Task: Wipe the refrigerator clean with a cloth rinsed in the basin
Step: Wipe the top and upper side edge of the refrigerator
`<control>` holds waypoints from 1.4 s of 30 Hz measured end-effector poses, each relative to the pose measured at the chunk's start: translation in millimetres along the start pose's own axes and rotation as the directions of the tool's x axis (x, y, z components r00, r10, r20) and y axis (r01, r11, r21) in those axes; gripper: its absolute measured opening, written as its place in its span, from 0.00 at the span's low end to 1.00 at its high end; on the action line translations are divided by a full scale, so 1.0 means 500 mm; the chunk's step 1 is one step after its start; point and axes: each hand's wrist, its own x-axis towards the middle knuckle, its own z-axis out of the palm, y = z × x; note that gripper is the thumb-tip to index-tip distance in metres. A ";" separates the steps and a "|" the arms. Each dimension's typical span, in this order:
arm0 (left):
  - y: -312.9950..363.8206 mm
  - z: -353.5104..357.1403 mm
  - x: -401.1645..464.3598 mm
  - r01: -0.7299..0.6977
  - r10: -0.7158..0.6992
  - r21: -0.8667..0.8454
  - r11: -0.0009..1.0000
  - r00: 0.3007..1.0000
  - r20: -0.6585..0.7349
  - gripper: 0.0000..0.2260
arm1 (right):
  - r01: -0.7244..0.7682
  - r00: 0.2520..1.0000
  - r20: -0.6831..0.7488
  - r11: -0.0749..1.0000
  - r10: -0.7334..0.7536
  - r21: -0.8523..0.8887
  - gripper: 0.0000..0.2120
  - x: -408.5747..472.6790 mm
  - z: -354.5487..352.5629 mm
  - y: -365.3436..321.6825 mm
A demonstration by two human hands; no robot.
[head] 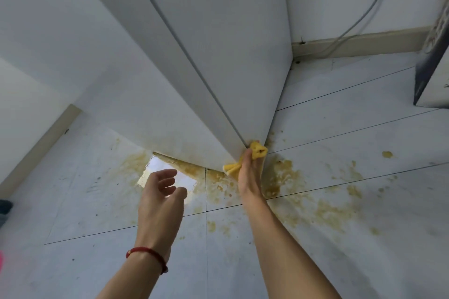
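Down at the bottom front corner of the refrigerator, the right hand has a yellow cloth bunched up and pressed against the lower edge, right where the door meets the side panel. Fingers are curled round the cloth, gripping it. The left hand hangs in the air beside it, fingers loosely spread and slightly bent, holding nothing. A red bracelet sits on that wrist. Brownish-yellow splatter is all over the floor tiles near that corner, plus some under the fridge's front edge.
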 end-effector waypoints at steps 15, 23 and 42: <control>-0.013 -0.032 0.006 0.108 -0.111 -0.091 0.990 0.994 -0.021 0.15 | -0.156 0.961 -0.224 0.986 0.166 0.060 0.30 -0.033 0.074 -0.063; -0.015 -0.053 0.013 0.080 -0.085 -0.137 0.987 0.996 -0.033 0.15 | -0.199 0.930 -0.237 0.929 0.280 0.313 0.23 0.000 0.072 -0.007; 0.069 -0.284 -0.376 0.501 -0.520 -0.521 0.691 0.846 0.123 0.20 | -0.667 0.731 0.123 0.741 0.671 -0.080 0.17 -0.640 0.015 -0.516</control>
